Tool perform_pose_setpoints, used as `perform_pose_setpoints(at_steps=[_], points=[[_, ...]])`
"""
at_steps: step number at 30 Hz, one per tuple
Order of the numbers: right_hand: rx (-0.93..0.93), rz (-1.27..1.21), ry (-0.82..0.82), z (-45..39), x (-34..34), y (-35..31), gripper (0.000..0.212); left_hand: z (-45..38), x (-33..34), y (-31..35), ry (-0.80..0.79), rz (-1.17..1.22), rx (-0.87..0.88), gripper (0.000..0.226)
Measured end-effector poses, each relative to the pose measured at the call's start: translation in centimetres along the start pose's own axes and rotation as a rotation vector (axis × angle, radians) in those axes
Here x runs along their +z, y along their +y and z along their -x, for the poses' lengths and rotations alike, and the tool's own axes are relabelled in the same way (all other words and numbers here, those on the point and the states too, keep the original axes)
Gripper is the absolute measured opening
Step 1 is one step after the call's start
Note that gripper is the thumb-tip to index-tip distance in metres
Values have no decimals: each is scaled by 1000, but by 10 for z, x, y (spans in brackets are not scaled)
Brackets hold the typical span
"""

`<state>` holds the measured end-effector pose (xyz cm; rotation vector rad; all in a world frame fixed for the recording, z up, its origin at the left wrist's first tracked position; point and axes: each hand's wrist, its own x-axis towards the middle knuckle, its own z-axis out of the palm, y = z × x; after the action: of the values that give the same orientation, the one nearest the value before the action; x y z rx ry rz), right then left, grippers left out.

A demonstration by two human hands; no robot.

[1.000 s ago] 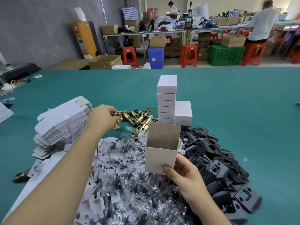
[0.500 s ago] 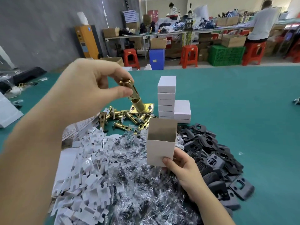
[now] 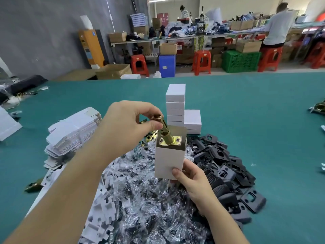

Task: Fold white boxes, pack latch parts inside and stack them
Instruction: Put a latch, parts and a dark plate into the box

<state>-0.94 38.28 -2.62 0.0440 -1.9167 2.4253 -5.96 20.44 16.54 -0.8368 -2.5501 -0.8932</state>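
Since half a second ago, the left hand [image 3: 129, 127] has carried the brass latch bolt [image 3: 166, 133] down from above the pile to the mouth of the open white box [image 3: 168, 160]. Its faceplate end now sits just inside the opening, and the barrel leans up toward the left. Thumb and fingertips of the left grip pinch the tail end of the latch, probably so the faceplate can enter first and clear the box walls. The right hand [image 3: 190, 178] grips the box by its lower corner, thumb on the near face, holding it upright (open end up) over the heap of bagged screw packs [image 3: 149, 199]. Finished boxes [image 3: 175, 104] stand stacked on the green bench [image 3: 255, 120] just behind, beside black strike plates [image 3: 226, 166] and flat box blanks [image 3: 73, 132].
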Motion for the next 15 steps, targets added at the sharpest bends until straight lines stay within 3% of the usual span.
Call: perform_pose_setpoints(at_steps=[4,12,15], points=[[9,-11,6,1,0,0,30,-4,12,-4,-22,-75,-23,8],[-8,-10,-17,2,-1,-1,32,-3,38,2,-350,-241,26,21],[-8,-12,-2,1,0,1,30,-3,39,0,-399,-333,21,21]])
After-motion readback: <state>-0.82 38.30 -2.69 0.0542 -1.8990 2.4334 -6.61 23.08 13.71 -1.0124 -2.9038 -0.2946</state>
